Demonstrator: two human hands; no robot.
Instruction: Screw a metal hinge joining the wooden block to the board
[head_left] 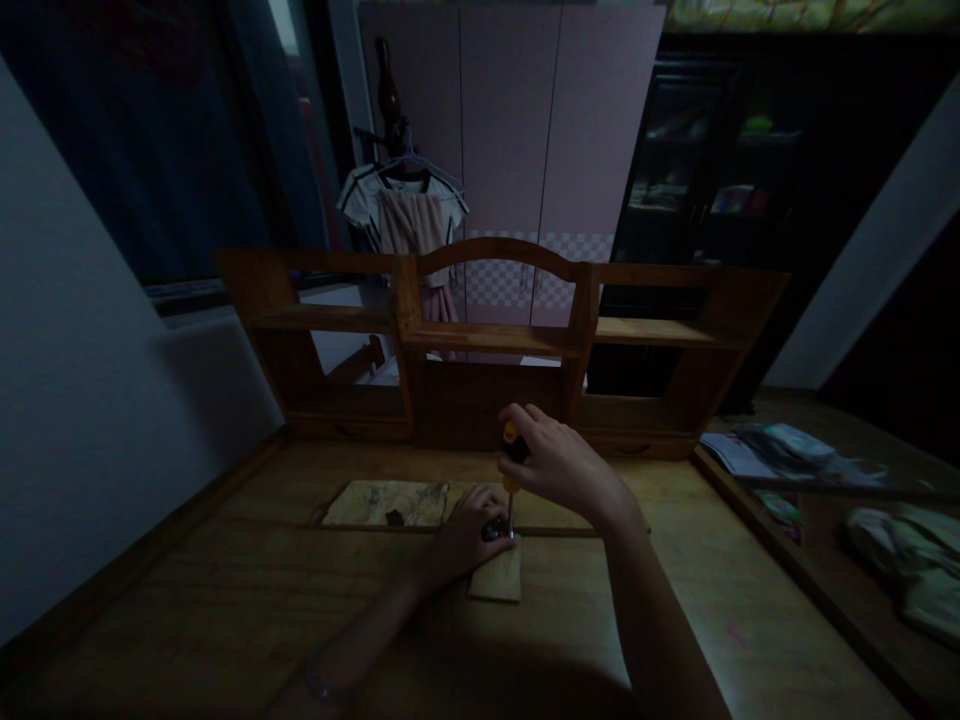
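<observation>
A screwdriver (512, 484) with a yellow and black handle stands upright in my right hand (559, 462), whose fingers are wrapped round the handle. Its shaft points down beside the thumb of my left hand (474, 522). Under the fingers of that hand is a small dark, shiny metal piece (493, 530), pressed against the wood; its exact kind is partly hidden. The metal piece lies where a long, pale wooden board (390, 500) with a stained left half meets a short wooden board (496, 580) that reaches toward me. The screwdriver's tip is too small to make out.
All this lies on a wooden desk (247, 560). A wooden shelf unit (491, 338) runs along its back edge. On the right are papers (757, 455) and a pale cloth bundle (915, 565). Beyond stand pink wardrobe doors (510, 120) and hanging clothes (405, 215). The room is dim.
</observation>
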